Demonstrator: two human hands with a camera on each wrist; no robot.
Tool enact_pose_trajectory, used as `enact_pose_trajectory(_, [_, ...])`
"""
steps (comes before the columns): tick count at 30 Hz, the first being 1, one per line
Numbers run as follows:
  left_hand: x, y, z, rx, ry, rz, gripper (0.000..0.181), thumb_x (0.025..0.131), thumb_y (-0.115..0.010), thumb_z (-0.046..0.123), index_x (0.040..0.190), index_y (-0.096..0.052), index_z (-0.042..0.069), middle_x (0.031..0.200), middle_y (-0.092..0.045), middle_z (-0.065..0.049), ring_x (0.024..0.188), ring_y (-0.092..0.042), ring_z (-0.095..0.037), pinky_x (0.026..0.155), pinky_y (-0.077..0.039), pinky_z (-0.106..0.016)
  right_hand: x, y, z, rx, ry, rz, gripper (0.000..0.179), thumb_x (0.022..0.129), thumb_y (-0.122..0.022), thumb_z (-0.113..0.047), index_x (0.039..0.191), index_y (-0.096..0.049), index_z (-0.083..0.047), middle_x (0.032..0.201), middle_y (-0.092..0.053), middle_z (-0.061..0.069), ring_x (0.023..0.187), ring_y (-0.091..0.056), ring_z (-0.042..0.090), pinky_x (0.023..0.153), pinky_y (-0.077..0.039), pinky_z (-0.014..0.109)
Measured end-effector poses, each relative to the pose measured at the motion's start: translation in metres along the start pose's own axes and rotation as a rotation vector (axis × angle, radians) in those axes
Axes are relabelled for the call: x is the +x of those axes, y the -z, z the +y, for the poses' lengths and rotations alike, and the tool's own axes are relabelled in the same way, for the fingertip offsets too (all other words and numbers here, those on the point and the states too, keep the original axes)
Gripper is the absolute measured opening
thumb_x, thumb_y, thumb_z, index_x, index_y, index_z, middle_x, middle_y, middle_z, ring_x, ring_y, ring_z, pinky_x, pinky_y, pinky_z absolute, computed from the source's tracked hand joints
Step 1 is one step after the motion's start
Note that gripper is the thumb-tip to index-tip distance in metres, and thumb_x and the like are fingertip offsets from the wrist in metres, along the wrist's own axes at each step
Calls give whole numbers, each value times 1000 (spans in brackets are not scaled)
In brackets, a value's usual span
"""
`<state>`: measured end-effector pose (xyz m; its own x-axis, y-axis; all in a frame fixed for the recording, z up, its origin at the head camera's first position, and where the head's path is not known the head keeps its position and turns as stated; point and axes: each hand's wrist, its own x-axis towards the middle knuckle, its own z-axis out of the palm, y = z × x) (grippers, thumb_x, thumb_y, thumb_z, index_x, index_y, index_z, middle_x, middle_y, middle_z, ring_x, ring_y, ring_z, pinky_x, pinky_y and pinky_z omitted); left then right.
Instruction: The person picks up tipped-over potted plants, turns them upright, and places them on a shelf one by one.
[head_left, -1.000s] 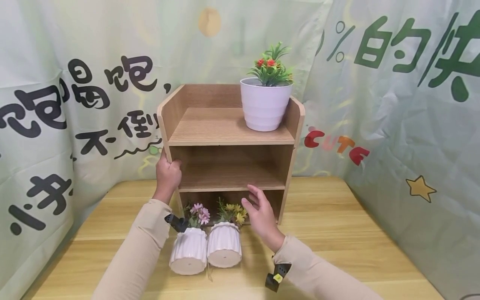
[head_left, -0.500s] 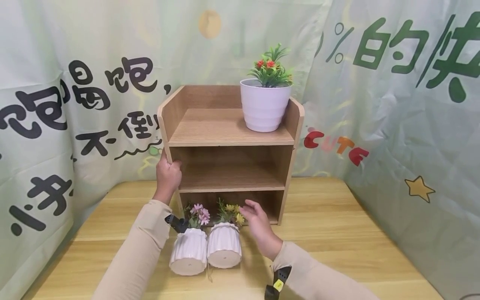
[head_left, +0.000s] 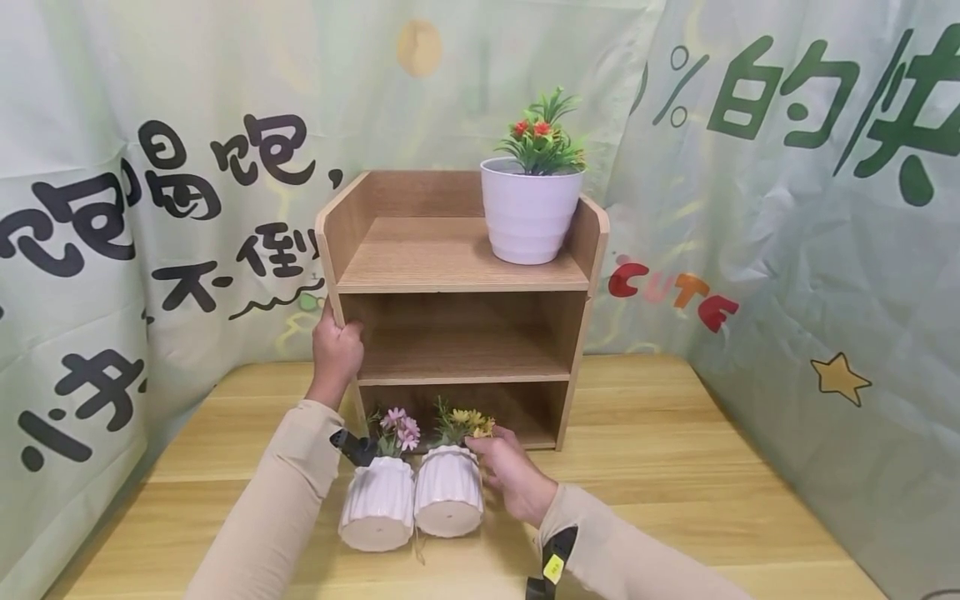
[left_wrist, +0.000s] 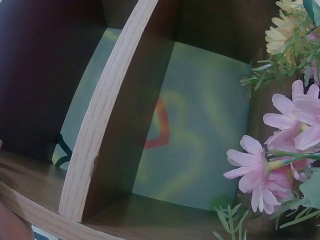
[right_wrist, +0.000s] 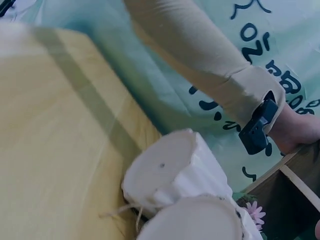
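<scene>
A three-tier wooden shelf [head_left: 461, 379] stands on the table. My left hand [head_left: 337, 354] grips its left side panel at the middle tier, thumb round the front edge. Two white fluted flowerpots lie on their sides before the shelf, bases facing me. The left flowerpot [head_left: 377, 504] has pink flowers [left_wrist: 257, 172]. The right flowerpot [head_left: 448, 492] has yellow flowers [head_left: 472, 422], and my right hand [head_left: 513, 475] holds it by its rim, thumb in front; the other fingers are partly hidden. In the right wrist view both pot bases show, the pink pot's base [right_wrist: 160, 165] farther back.
A larger white pot [head_left: 532, 217] with a green plant and red flowers stands upright at the right of the top tier. Light printed cloth [head_left: 787, 250] hangs behind and at the sides of the wooden table [head_left: 675, 492].
My right hand has come down from in front of the lower tiers to the rim of the yellow-flower pot and taken hold. The left hand, shelf and pots have stayed in place.
</scene>
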<state>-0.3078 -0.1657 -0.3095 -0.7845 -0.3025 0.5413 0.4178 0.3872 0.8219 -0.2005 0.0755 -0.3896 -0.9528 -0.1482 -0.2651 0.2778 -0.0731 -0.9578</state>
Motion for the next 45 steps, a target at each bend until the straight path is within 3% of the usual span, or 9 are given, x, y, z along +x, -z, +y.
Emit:
enact_pose_trajectory(3, [0,0,0,1,1,-4,57,82,-49,2,139,-46,1,122,-57,-31,114,-52,-43,101,-37,-54,2,-1,2,16,-47,-39,76,91,-58,-26,145,-17,10,147,-21,39,133,-25,53,108,-24,58])
enact_pose_trajectory(5, [0,0,0,2,-3,-3,57,82,-49,2,139,-46,1,123,-57,-32,115,-52,-43,101,-37,-54,3,-1,4,13,-77,-59,66,92,-58,-28,140,-30,7,143,-31,35,128,-36,49,105,-31,55])
enact_pose_trajectory(10, [0,0,-1,-6,-9,6,57,80,-49,2,137,-47,1,121,-58,-31,109,-53,-41,99,-38,-54,10,-1,16,-22,-117,-96,43,90,-62,-37,117,-56,-4,114,-56,17,100,-54,29,87,-44,41])
enact_pose_trajectory(14, [0,2,0,-9,-9,7,57,80,-50,2,137,-48,2,119,-58,-31,105,-52,-41,97,-38,-54,15,-4,26,-42,-125,-135,44,86,-66,-47,106,-62,-7,99,-63,12,90,-60,26,82,-49,42])
enact_pose_trajectory(17, [0,3,1,-4,-6,4,57,80,-50,2,137,-47,2,119,-58,-32,104,-52,-41,97,-38,-55,11,-9,30,-57,-115,-137,49,83,-70,-47,106,-60,-4,95,-66,12,86,-64,26,78,-53,46])
enact_pose_trajectory(25, [0,0,-1,5,-1,12,58,80,-50,2,138,-47,3,122,-58,-30,112,-53,-42,100,-38,-53,2,-15,35,-101,-95,-48,62,82,-76,-28,119,-35,0,94,-63,16,79,-65,28,70,-54,47])
enact_pose_trajectory(35, [2,-1,1,-4,-17,12,60,80,-50,2,140,-46,4,125,-57,-30,116,-52,-43,102,-36,-53,3,-11,33,-67,-100,-30,68,78,-78,-24,122,-33,1,101,-58,20,82,-64,31,69,-55,50])
enact_pose_trajectory(45, [0,0,-2,-6,-10,7,61,81,-50,2,141,-45,5,126,-56,-29,117,-51,-42,103,-36,-52,1,-8,38,-50,-116,-67,59,77,-77,-23,115,-38,0,97,-63,17,81,-66,29,71,-55,49])
